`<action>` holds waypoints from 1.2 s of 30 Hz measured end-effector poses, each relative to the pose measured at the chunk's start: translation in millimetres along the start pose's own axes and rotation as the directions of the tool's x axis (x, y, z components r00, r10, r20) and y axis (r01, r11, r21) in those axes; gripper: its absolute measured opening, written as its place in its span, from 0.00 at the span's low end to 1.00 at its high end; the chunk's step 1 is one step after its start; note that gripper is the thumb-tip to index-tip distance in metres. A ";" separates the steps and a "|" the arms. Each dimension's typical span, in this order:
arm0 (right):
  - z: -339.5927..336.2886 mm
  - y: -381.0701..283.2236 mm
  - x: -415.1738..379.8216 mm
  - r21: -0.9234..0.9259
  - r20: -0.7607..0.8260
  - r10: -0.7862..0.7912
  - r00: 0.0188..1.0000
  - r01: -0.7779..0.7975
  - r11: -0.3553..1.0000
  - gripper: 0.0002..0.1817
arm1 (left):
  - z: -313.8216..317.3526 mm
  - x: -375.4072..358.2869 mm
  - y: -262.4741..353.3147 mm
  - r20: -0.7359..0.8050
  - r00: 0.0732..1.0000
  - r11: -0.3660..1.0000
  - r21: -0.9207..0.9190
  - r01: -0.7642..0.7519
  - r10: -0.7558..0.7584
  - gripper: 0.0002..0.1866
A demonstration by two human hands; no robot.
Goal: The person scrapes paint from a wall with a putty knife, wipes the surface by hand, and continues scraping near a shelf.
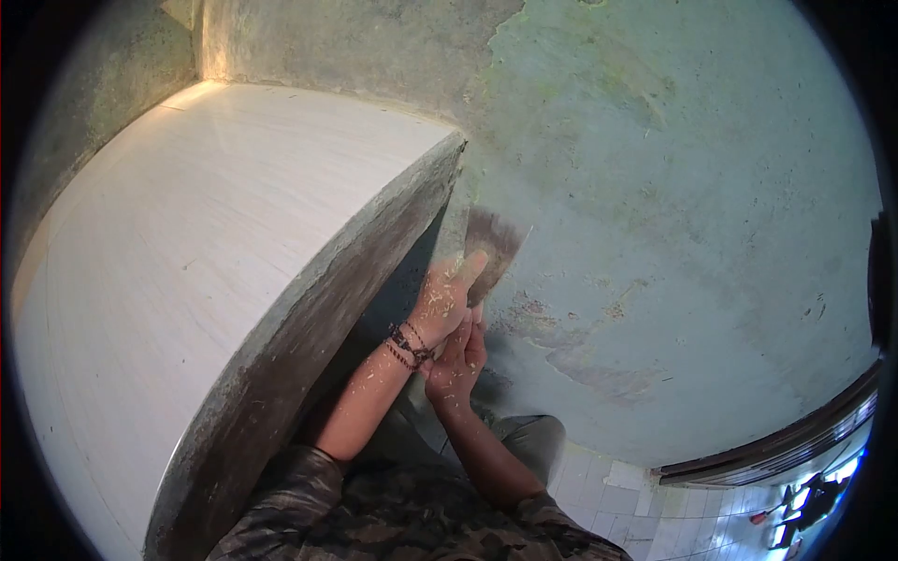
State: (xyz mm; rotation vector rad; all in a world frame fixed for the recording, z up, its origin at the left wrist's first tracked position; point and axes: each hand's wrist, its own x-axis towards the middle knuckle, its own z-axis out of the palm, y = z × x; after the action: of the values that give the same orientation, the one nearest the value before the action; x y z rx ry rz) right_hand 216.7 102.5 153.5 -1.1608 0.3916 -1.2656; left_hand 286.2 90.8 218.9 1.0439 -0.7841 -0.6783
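A wide-bladed scraper (494, 243) is held blade-up against the worn, pale green wall (655, 215). My left hand (447, 297), with a dark braided bracelet at the wrist, is closed around it near the base of the blade, and its thumb presses along the blade. Just below, my right hand (456, 366) is wrapped round the handle, which the fingers mostly hide. Small pale flakes are scattered over my left hand and forearm. The blade looks slightly blurred.
To the left a white tiled slab (215, 224) with a rough concrete edge (309, 290) runs close beside my left arm. Patches of peeled paint (599, 365) mark the wall. White floor tiles (608, 500) and a dark wooden frame (776, 439) lie at lower right.
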 end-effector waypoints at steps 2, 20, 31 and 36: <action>-2.3 -5.5 11.9 -0.193 0.107 -0.079 0.991 0.098 0.976 0.17 | 3.4 5.8 18.2 0.007 1.000 0.997 -0.066 0.029 -0.028 0.20; 16.6 -27.8 20.2 -0.198 0.033 -0.117 0.993 0.121 0.973 0.15 | 3.0 19.7 15.4 -0.026 0.989 0.989 0.055 -0.141 0.142 0.22; 10.5 -30.6 24.4 -0.059 0.004 -0.035 0.999 0.035 0.998 0.16 | 17.4 15.0 26.7 -0.047 0.999 0.993 -0.117 -0.021 0.016 0.18; 17.9 -80.4 58.6 -0.221 0.191 -0.142 0.971 0.183 0.958 0.14 | 34.2 25.4 79.3 -0.009 0.998 0.988 -0.142 -0.064 0.063 0.20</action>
State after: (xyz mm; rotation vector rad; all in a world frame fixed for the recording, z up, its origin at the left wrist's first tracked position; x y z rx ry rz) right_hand 207.1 69.6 248.6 -1.5223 0.3284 -1.2715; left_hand 281.4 82.1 308.4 0.8868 -0.7508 -0.6675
